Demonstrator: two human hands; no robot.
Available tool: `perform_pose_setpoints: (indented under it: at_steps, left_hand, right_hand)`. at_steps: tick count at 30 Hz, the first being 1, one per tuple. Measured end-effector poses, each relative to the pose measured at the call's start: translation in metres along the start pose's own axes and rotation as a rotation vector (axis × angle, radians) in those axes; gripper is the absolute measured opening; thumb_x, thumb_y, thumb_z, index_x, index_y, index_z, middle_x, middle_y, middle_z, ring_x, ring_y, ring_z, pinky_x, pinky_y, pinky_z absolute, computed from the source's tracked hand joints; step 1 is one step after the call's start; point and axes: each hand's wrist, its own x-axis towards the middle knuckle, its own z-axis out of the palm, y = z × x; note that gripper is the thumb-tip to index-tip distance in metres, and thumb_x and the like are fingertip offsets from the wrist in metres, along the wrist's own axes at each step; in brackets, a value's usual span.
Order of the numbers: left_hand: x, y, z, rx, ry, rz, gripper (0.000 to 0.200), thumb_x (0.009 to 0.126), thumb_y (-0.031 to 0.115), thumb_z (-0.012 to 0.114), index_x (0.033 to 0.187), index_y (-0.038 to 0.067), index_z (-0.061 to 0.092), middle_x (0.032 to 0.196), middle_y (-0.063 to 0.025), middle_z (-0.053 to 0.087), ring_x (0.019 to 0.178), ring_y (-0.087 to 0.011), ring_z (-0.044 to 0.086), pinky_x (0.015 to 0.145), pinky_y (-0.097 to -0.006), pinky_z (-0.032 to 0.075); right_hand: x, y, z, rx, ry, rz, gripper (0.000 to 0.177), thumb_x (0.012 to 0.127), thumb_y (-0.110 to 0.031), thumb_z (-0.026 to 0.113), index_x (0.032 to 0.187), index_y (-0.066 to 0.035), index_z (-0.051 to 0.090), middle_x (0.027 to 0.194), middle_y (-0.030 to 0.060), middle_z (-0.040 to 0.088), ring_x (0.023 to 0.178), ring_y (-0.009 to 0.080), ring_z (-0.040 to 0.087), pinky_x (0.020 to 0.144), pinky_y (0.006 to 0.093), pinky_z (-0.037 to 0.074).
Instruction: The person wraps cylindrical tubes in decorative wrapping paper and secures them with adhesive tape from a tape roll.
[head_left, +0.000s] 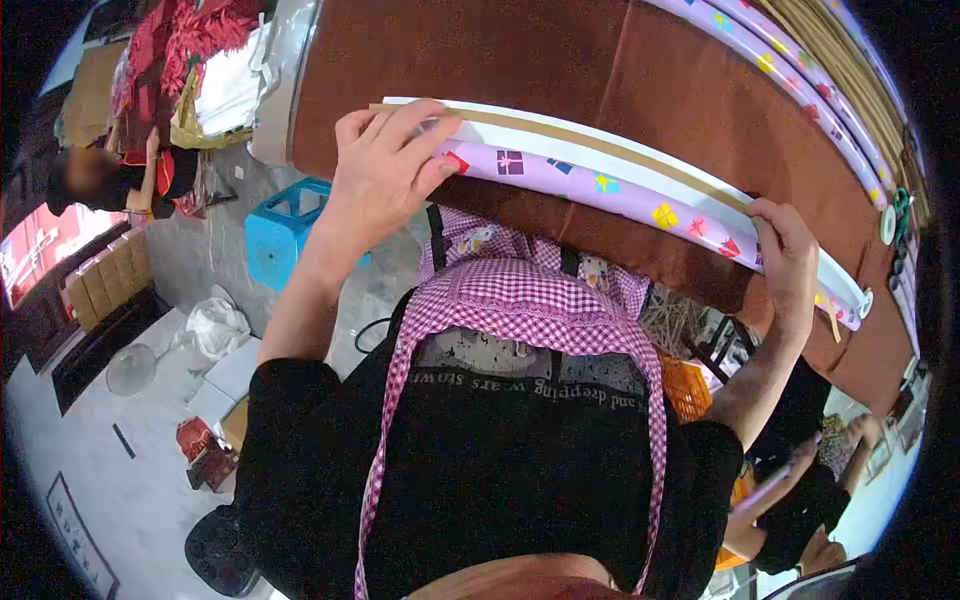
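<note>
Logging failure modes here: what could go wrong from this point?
1. With left hand and right hand well apart, the brown strip might bow or skew between them.
2. The patterned roll lies near the brown table's near edge; it could roll off if released.

Fairly bright — strong fisheye bending (corners black).

A brown-covered worktop spans the upper view; a blue plastic stool stands near its left end on grey flooring. An orange plastic crate sits near the worktop's lower edge. At far left, bright light fills a red-edged area.
</note>
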Motion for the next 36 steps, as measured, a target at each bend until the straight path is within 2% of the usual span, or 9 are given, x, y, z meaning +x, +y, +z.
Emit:
perform_pose_setpoints:
  at_steps: [3,5,6,9,13,15,17,23,36]
  left_hand:
    - [0.007,-0.002,-0.002,0.037,-0.048,0.068,0.035,0.086,0.031,0.069,0.117,0.014,0.066,0.119,-0.0036,0.058,0.108,-0.0242,0.058,0.096,-0.0428,0.036]
    - [0.011,-0.003,-0.004,0.024,-0.056,0.095,0.037,0.084,0.034,0.070,0.114,0.014,0.068,0.116,-0.0051,0.057,0.107,-0.0256,0.057,0.093,-0.0423,0.037]
    - [0.013,-0.003,-0.006,0.026,-0.057,0.111,0.037,0.084,0.034,0.070,0.114,0.014,0.068,0.116,-0.0051,0.057,0.107,-0.0256,0.057,0.093,-0.0423,0.037]
    - [0.017,-0.004,-0.011,0.088,-0.063,0.161,0.039,0.082,0.035,0.071,0.113,0.013,0.068,0.115,-0.0065,0.056,0.107,-0.0257,0.056,0.091,-0.0418,0.038]
    - [0.022,-0.005,-0.017,0.060,-0.189,0.188,0.045,0.079,0.025,0.073,0.121,0.011,0.066,0.118,-0.0087,0.057,0.111,-0.0287,0.054,0.094,-0.0436,0.038]
    - [0.026,-0.006,-0.018,0.060,-0.219,0.220,0.046,0.079,0.025,0.073,0.123,0.011,0.066,0.118,-0.0085,0.057,0.112,-0.0286,0.054,0.094,-0.0435,0.038]
    - [0.030,-0.011,-0.014,0.084,-0.176,0.323,0.045,0.084,0.041,0.067,0.121,0.016,0.067,0.114,-0.0056,0.057,0.106,-0.0261,0.054,0.090,-0.0410,0.039]
    - [0.053,-0.011,-0.012,0.088,-0.217,0.464,0.050,0.090,0.054,0.052,0.123,0.020,0.066,0.107,-0.0050,0.056,0.098,-0.0252,0.052,0.088,-0.0406,0.039]
    - [0.116,0.033,0.015,0.039,-0.220,0.772,0.056,0.091,0.061,0.043,0.121,0.022,0.069,0.093,-0.0042,0.049,0.089,-0.0227,0.048,0.083,-0.0360,0.038]
  right_hand:
    - [0.002,0.002,0.003,0.008,0.016,-0.010,0.012,0.091,-0.001,0.060,0.100,-0.001,0.067,0.080,0.0063,0.061,0.065,0.0128,0.056,0.063,0.0271,0.046]
    - [0.002,0.005,0.007,-0.011,0.123,-0.190,0.012,0.090,0.000,0.060,0.100,-0.001,0.067,0.083,0.0080,0.063,0.065,0.0154,0.058,0.063,0.0286,0.047]
    - [0.000,-0.006,0.001,0.013,0.058,-0.052,0.012,0.089,-0.001,0.061,0.099,0.000,0.068,0.085,0.0099,0.065,0.070,0.0187,0.062,0.067,0.0295,0.049]
    - [0.000,-0.003,0.005,0.023,0.103,-0.080,0.011,0.089,-0.001,0.061,0.098,0.000,0.068,0.084,0.0106,0.065,0.073,0.0204,0.063,0.069,0.0302,0.049]
    - [-0.001,0.004,0.009,0.031,0.129,-0.123,0.011,0.088,0.000,0.062,0.097,-0.001,0.068,0.081,0.0100,0.064,0.069,0.0206,0.062,0.067,0.0302,0.049]
    - [-0.003,-0.004,0.005,0.051,0.117,-0.035,0.012,0.087,0.000,0.062,0.097,-0.001,0.068,0.081,0.0105,0.064,0.071,0.0208,0.062,0.068,0.0301,0.049]
    - [-0.002,-0.004,0.005,0.034,0.086,-0.007,0.012,0.087,0.000,0.061,0.097,-0.001,0.068,0.081,0.0107,0.063,0.072,0.0205,0.062,0.069,0.0301,0.049]
    - [-0.002,0.002,0.007,0.022,0.116,-0.064,0.013,0.087,-0.003,0.061,0.098,0.000,0.068,0.088,0.0136,0.067,0.081,0.0279,0.066,0.075,0.0344,0.050]
    - [-0.002,0.006,0.008,-0.018,0.129,-0.097,0.014,0.086,-0.005,0.061,0.098,-0.003,0.069,0.092,0.0146,0.069,0.088,0.0335,0.067,0.078,0.0384,0.051]
